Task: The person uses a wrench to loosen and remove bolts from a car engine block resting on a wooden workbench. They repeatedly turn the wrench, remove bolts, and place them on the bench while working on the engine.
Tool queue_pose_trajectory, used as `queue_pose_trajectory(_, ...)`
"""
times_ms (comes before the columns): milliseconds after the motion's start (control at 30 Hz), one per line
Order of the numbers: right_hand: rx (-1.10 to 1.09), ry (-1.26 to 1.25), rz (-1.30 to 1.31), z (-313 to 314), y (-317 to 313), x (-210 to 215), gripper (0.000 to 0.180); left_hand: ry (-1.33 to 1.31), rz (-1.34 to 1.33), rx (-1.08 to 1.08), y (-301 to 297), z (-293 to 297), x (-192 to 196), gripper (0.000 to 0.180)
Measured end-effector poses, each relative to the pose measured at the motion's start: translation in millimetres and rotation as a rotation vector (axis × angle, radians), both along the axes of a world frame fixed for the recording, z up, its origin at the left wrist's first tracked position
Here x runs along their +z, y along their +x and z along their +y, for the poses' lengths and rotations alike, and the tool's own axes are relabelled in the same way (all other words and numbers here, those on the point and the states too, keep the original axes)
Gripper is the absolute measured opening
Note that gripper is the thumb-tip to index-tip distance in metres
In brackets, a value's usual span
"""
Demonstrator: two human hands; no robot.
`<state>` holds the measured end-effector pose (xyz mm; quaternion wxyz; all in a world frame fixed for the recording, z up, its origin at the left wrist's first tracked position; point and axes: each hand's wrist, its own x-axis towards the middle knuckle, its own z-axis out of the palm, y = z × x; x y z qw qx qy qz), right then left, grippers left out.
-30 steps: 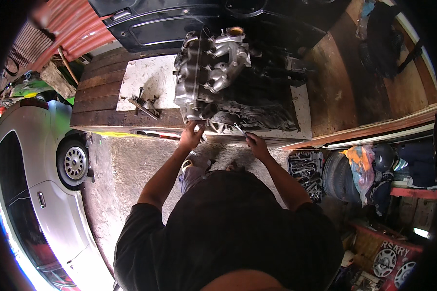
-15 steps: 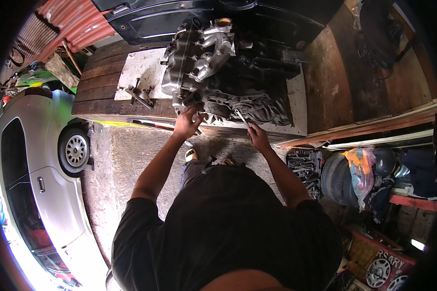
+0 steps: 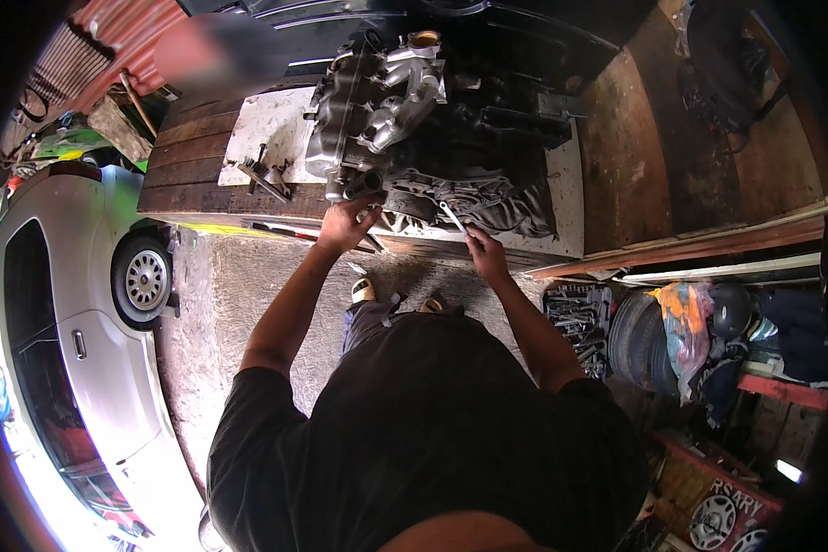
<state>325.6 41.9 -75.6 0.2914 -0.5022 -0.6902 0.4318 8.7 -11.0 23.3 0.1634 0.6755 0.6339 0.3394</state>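
My right hand (image 3: 486, 254) is closed round the shaft of a silver wrench (image 3: 452, 217), whose ring end points up and left toward the engine. My left hand (image 3: 345, 226) rests against the engine's near lower edge, fingers curled beside a dark round pipe opening (image 3: 366, 186). Whatever sits between those fingertips is hidden. The engine (image 3: 340, 138) lies on the bench, with a grey cover on its left and a pale metal intake manifold (image 3: 409, 97) above. Dark, greasy cast parts (image 3: 488, 193) make up its near right side.
Loose metal parts and tools (image 3: 265, 177) lie on a white board (image 3: 271, 124) on the wooden bench (image 3: 189, 152). A silver car (image 3: 92, 331) stands to the left. At right are an open socket set (image 3: 577, 322), a tyre (image 3: 639, 340) and bags. A blurred shape (image 3: 216, 55) is behind the bench.
The wrench and my right hand have shifted slightly left. My left hand has moved a little left and stays at the engine's edge. A blurred shape has come in at the upper left.
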Motion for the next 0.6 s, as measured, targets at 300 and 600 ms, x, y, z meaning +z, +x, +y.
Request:
queue_pose_trajectory(300,0.001,0.036,-0.037,-7,13,-19,0.026,0.09,0.025,-0.045,9,0,-10,0.028)
queue_pose_trajectory(600,-0.006,0.001,-0.164,-9,33,-33,0.026,-0.05,-0.007,-0.131,30,20,0,0.033)
